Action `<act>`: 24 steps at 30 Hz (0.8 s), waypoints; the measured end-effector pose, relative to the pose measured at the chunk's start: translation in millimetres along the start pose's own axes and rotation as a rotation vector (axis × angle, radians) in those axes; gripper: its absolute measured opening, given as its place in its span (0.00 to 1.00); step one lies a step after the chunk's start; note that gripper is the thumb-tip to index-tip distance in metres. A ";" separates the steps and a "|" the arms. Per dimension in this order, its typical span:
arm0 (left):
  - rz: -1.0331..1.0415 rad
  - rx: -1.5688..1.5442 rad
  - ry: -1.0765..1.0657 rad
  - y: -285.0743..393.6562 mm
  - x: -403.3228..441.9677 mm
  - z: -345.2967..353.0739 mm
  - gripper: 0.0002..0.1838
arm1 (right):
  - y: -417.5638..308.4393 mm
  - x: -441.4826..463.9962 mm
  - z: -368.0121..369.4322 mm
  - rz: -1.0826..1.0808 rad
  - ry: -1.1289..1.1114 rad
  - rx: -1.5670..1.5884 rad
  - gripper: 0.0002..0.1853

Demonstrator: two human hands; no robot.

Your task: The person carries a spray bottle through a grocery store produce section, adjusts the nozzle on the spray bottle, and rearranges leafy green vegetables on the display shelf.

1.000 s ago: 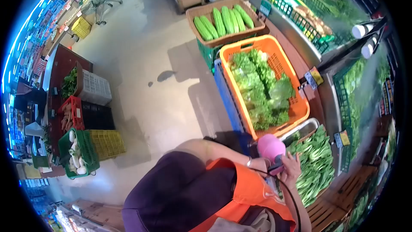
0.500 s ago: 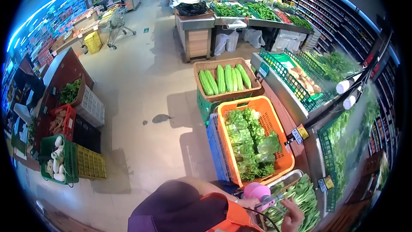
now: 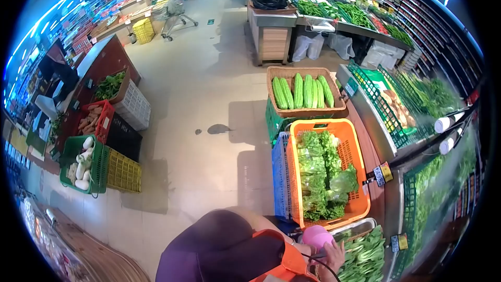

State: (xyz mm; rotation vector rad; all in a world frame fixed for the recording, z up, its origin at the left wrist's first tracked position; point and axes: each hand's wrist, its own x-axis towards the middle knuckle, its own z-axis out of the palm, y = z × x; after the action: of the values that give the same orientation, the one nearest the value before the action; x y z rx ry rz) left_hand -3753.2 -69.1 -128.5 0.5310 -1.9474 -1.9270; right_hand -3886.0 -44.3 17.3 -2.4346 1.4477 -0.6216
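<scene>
A pink spray bottle (image 3: 316,236) is low in the view, at the near end of the orange crate (image 3: 360,198). My left hand (image 3: 307,249) is closed round its neck and partly hidden behind my other hand and a dark cord. My right hand (image 3: 334,256) has its fingers curled at the bottle's grey head, which they mostly cover. Leafy lettuce (image 3: 318,177) lies in rows in the orange crate. Beside my right hand are bunches of leafy greens (image 3: 365,253) with pale stems.
Beyond the orange crate, a wicker basket (image 3: 334,109) holds several long green gourds (image 3: 308,93). On my right runs a shelf with price tags (image 3: 382,174) and misted greens (image 3: 430,193). Crates of carrots (image 3: 90,119) and white radishes (image 3: 83,164) stand left of the aisle.
The view has swung left, so everything sits further right. My right hand has come from beside the spray bottle, fingers apart, onto its head. The bottle stays in my left hand.
</scene>
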 end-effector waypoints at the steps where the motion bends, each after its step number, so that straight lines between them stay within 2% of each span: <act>1: -0.007 0.007 0.002 -1.1 0.7 1.3 0.12 | -4.3 7.9 -1.0 0.029 0.060 0.023 0.23; 3: -0.036 0.040 0.010 3.0 0.4 2.3 0.12 | -11.9 20.7 -4.0 0.095 0.184 0.067 0.23; 4: -0.011 0.028 0.024 9.0 0.2 -1.7 0.12 | -12.3 22.1 -9.9 0.019 0.214 -0.017 0.22; 5: 0.034 -0.005 0.039 18.2 2.3 -6.2 0.13 | -22.7 20.3 -7.0 0.181 0.349 0.072 0.23; 6: 0.176 -0.105 0.040 50.7 -7.7 -17.6 0.12 | -54.9 24.4 -7.2 0.351 0.486 0.161 0.24; 7: 0.172 -0.120 0.075 49.9 -4.2 -19.9 0.12 | -70.8 27.7 -6.0 0.524 0.629 0.253 0.27; 8: 0.165 -0.138 0.106 48.0 -1.1 -19.2 0.11 | -33.9 -9.5 23.1 0.521 0.689 0.262 0.29; 9: 0.152 -0.157 0.132 45.8 0.0 -17.8 0.11 | -15.9 -32.0 49.9 0.641 0.816 0.465 0.24; 11: 0.188 -0.102 0.249 68.2 -5.1 -22.7 0.12 | -20.7 -52.7 73.5 0.874 0.711 0.792 0.21; 12: 0.137 0.103 0.183 57.8 -5.5 -23.9 0.14 | -16.4 -57.2 104.0 0.851 0.790 0.850 0.22; 13: 0.134 0.142 0.129 55.5 -5.7 -20.5 0.13 | -42.1 -38.5 80.2 1.007 0.676 0.901 0.21; 14: 0.093 0.116 0.103 55.7 -12.3 -15.4 0.11 | -55.1 -23.8 66.1 1.024 0.698 1.003 0.20; 15: 0.051 0.092 0.079 60.8 -17.7 -11.3 0.09 | -61.7 -12.6 51.3 1.092 0.606 0.887 0.19; 16: -0.030 0.575 -0.171 45.4 -22.3 -8.8 0.09 | -54.9 -26.8 65.0 1.191 0.488 0.679 0.22; 17: -0.075 0.589 -0.225 40.9 -28.5 -9.7 0.09 | -51.7 -29.8 68.3 1.232 0.417 0.544 0.26; 18: -0.186 0.654 -0.291 75.8 -31.5 -15.9 0.13 | -48.2 -33.2 75.2 1.246 0.401 0.549 0.26; 19: 0.069 0.591 -0.204 79.6 -38.9 -15.1 0.21 | -47.7 -40.9 82.7 1.180 0.499 0.670 0.22; 20: -0.180 0.685 -0.299 106.4 -35.4 3.8 0.18 | -45.8 -65.9 78.1 1.098 0.588 0.717 0.20; 21: -0.195 0.755 -0.392 111.4 -42.0 11.3 0.18 | -43.9 -82.1 93.1 1.087 0.564 0.808 0.21; 22: -0.184 0.818 -0.488 121.3 -41.0 16.7 0.19 | -43.8 -90.7 102.6 1.013 0.697 0.743 0.20; 24: -0.136 0.862 -0.606 118.5 -35.1 40.2 0.19 | -52.5 -116.4 79.3 0.899 0.648 0.769 0.23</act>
State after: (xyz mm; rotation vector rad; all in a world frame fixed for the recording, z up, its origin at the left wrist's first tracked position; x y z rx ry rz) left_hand -3745.0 -16.2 -10.1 0.2869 -3.2147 -1.3047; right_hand -3856.4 82.2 -58.3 -0.8835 1.8156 -1.4188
